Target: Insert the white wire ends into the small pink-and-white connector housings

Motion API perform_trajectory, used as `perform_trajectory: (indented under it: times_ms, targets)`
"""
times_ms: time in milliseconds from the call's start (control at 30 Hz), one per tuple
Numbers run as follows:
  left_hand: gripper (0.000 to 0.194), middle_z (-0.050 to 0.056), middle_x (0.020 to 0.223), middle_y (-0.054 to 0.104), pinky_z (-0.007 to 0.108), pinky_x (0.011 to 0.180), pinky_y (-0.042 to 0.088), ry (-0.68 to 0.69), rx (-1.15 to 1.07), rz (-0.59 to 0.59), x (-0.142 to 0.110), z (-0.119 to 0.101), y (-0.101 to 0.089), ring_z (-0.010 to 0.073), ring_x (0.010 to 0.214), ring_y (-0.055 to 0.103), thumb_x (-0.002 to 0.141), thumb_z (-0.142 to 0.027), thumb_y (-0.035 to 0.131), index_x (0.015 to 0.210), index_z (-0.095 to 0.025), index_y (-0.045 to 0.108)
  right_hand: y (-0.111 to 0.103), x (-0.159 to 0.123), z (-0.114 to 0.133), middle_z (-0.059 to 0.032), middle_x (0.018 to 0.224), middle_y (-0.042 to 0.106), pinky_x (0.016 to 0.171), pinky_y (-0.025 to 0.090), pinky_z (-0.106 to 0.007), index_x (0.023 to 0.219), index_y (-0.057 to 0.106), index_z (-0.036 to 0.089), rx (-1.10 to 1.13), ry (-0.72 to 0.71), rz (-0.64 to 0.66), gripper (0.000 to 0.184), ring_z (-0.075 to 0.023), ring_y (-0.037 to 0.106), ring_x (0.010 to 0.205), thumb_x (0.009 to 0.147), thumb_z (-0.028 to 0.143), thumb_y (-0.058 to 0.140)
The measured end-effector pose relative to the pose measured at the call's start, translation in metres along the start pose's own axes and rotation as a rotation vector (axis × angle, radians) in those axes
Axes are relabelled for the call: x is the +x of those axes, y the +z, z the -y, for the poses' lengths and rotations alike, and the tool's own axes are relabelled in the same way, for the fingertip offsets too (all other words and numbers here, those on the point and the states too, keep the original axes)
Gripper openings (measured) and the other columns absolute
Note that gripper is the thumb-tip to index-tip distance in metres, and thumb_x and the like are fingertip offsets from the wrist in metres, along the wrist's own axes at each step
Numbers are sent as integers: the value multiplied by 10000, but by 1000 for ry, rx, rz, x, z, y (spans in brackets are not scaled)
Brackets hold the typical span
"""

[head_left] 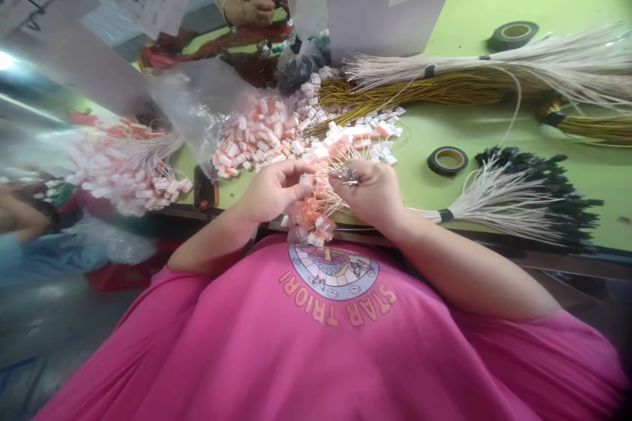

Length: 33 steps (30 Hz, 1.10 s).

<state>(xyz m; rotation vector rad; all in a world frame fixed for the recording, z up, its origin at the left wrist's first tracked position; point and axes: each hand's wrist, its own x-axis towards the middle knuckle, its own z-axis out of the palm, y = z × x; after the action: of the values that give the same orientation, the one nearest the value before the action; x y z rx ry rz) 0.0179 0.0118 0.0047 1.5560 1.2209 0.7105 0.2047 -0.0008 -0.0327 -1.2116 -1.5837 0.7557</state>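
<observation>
My left hand (277, 191) is closed in a pinch on a small white connector housing (307, 179). Just to its right, my right hand (375, 192) is shut on thin wires whose metal terminal ends (348, 175) stick out by the fingertips. Between and below the hands hangs a bunch of wires with orange-and-white connectors (311, 217) at the table's front edge. A loose heap of white and orange connector housings (257, 135) lies right behind my left hand. Whether the pinched housing has a wire in it is too small to tell.
Black tape rolls (447, 161) and a wire bundle with black connectors (538, 200) lie on the green table at right. Yellow wires (419, 92) and white wires (494, 66) stretch behind. More connectors (123, 164) are at left. Across the table, a person's hand (259, 11) works.
</observation>
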Motion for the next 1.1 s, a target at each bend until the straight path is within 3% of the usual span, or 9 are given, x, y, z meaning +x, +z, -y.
perform_trajectory:
  times_ms: [167,333,633,733,967,1100]
  targets:
    - [256,34,784,675,195,537,514,-80,28,-16,-1,-5,3,112,653,630,707,-216,714,944,-140,658,3,-3,-2,38,477,437,436,323,-192,509,503,160,23,-60,25,217,-59,398,480,716,210,543]
    - [232,26,743,678,194,518,510,-44,22,-9,-2,-6,5,89,583,604,710,-209,713,926,-138,673,4,-5,-4,7,571,605,507,402,-197,643,658,145,67,-92,99,112,-80,529,545,703,169,566]
    - [217,15,642,658,200,479,477,60,161,38,-3,-7,12,87,519,577,736,-274,691,898,-129,686,5,-10,-7,5,570,589,489,381,-206,633,635,143,40,-60,172,142,-79,503,535,718,253,609]
    - [206,24,697,676,207,503,485,89,193,57,-3,-9,10,89,545,582,751,-262,672,912,-135,691,3,-8,-4,7,553,576,498,383,-215,585,597,153,53,-34,161,154,-82,500,529,718,229,603]
    - [188,40,864,691,252,690,516,351,472,40,-3,-6,-21,119,723,615,758,-238,677,934,-176,698,-7,7,-5,2,585,571,523,393,-253,580,600,172,120,14,272,189,-101,491,553,737,275,626]
    - [238,65,1032,654,285,748,519,339,658,-158,1,16,-56,146,821,617,771,-233,659,1005,-190,670,-13,12,-12,-18,729,616,658,435,-297,652,646,179,205,-7,204,125,-135,553,691,746,258,623]
